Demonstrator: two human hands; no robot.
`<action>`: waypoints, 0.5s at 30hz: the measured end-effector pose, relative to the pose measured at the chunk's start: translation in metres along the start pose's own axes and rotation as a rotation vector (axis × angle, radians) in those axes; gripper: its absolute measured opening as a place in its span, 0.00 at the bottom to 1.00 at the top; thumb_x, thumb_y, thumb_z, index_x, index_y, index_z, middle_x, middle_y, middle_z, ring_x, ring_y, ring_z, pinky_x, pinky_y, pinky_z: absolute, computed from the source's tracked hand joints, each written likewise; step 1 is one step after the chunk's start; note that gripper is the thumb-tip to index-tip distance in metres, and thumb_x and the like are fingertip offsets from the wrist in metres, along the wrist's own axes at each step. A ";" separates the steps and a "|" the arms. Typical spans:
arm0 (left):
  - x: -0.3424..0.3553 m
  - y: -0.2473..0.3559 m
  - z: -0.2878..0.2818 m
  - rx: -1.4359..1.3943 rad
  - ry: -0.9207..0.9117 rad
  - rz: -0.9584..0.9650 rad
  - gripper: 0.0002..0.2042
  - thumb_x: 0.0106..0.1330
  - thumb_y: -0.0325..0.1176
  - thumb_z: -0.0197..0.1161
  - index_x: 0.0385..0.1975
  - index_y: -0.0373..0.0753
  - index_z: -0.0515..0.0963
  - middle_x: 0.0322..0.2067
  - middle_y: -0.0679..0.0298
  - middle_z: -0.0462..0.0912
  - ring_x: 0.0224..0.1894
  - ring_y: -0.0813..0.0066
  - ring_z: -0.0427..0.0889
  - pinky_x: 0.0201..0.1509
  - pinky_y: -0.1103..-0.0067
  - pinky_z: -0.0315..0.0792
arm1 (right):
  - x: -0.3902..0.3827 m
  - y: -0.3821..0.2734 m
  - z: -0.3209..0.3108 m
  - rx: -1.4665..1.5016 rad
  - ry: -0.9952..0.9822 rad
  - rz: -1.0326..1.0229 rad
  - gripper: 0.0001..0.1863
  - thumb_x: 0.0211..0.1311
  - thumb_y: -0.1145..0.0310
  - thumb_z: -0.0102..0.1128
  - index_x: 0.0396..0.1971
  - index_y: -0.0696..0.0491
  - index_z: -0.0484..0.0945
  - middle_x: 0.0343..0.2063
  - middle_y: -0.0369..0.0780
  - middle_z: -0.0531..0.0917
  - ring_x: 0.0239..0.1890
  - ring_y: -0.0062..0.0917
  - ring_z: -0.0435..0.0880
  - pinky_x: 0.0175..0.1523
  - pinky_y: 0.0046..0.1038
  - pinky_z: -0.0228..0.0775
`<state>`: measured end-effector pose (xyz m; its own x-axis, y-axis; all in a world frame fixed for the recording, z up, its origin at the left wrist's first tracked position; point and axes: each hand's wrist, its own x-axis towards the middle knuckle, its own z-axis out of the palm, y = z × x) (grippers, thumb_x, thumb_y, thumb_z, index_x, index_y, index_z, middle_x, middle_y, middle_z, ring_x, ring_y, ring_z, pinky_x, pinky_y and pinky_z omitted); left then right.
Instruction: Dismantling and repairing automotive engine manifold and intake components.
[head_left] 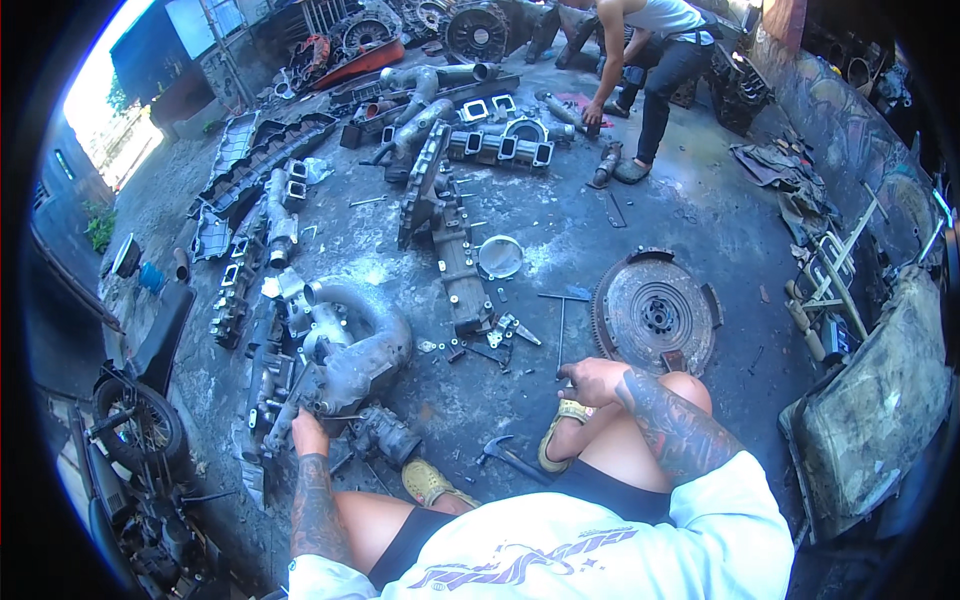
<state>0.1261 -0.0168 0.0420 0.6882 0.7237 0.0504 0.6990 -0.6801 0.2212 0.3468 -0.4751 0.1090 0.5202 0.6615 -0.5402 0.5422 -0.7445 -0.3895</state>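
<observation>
My left hand (310, 432) is closed at the near end of a cluster of greasy metal engine parts on the ground. Its fingertips are mostly hidden, so what they grip is unclear. Just beyond it lies a thick curved metal pipe (385, 345), with a dark round housing (388, 435) to its right. Over my right knee reaches my right hand (597, 381), its fingers closed at the lower end of a T-handle wrench (561, 330). Beside that hand rests a large toothed flywheel (640, 310). A hammer (515, 458) lies between my feet.
A long metal casting (460, 270) and a round ring-shaped cover (501, 257) lie ahead, with small bolts and brackets (515, 328) nearby. Another person (665, 60) bends over parts at the back right. A motorcycle (140, 430) stands left; a dirty panel (870, 400) leans right.
</observation>
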 end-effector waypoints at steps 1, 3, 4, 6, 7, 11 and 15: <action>0.003 -0.004 0.001 -0.002 0.012 -0.022 0.16 0.55 0.29 0.58 0.42 0.27 0.71 0.32 0.42 0.78 0.37 0.45 0.78 0.41 0.62 0.72 | 0.000 0.001 0.000 -0.028 -0.052 0.040 0.25 0.59 0.54 0.52 0.50 0.58 0.70 0.41 0.51 0.78 0.46 0.43 0.76 0.52 0.37 0.67; 0.004 -0.009 0.004 0.085 -0.016 0.005 0.08 0.59 0.26 0.50 0.26 0.32 0.77 0.27 0.44 0.78 0.35 0.45 0.78 0.37 0.60 0.71 | -0.001 0.003 -0.001 0.003 -0.003 -0.003 0.25 0.59 0.54 0.52 0.50 0.58 0.70 0.42 0.51 0.78 0.47 0.43 0.76 0.52 0.37 0.67; 0.003 -0.010 0.005 0.080 0.053 0.023 0.08 0.59 0.26 0.50 0.26 0.32 0.77 0.27 0.44 0.78 0.35 0.45 0.78 0.37 0.60 0.71 | -0.001 0.004 -0.001 -0.007 -0.032 0.028 0.25 0.59 0.54 0.52 0.50 0.58 0.70 0.42 0.51 0.78 0.47 0.43 0.76 0.53 0.37 0.67; 0.002 -0.010 0.008 0.034 0.019 -0.019 0.09 0.61 0.27 0.47 0.31 0.32 0.76 0.27 0.46 0.79 0.34 0.47 0.78 0.36 0.60 0.71 | -0.001 0.006 -0.002 0.026 0.008 -0.006 0.26 0.59 0.54 0.52 0.50 0.58 0.70 0.42 0.51 0.78 0.48 0.42 0.76 0.53 0.37 0.67; 0.001 -0.009 0.009 0.049 0.072 -0.010 0.09 0.61 0.27 0.47 0.31 0.32 0.76 0.27 0.46 0.79 0.34 0.47 0.78 0.36 0.60 0.71 | -0.001 0.007 -0.003 0.042 0.017 -0.003 0.26 0.59 0.54 0.52 0.50 0.58 0.69 0.42 0.52 0.78 0.48 0.43 0.76 0.53 0.37 0.67; -0.004 -0.006 0.010 0.069 0.107 0.064 0.11 0.63 0.28 0.46 0.39 0.31 0.73 0.31 0.44 0.78 0.36 0.47 0.77 0.37 0.60 0.70 | -0.005 0.010 -0.004 0.041 -0.004 0.020 0.26 0.60 0.54 0.52 0.51 0.58 0.69 0.43 0.52 0.78 0.48 0.43 0.76 0.54 0.36 0.66; -0.003 -0.010 0.013 0.034 0.027 0.044 0.12 0.61 0.27 0.50 0.44 0.32 0.70 0.35 0.42 0.76 0.39 0.47 0.76 0.40 0.61 0.70 | -0.011 0.014 -0.006 0.073 0.033 -0.027 0.26 0.60 0.54 0.52 0.51 0.58 0.69 0.42 0.52 0.78 0.48 0.43 0.76 0.53 0.36 0.66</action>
<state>0.1196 -0.0141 0.0268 0.7133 0.6957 0.0853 0.6748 -0.7145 0.1848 0.3529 -0.4925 0.1139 0.5284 0.6828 -0.5045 0.5071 -0.7304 -0.4576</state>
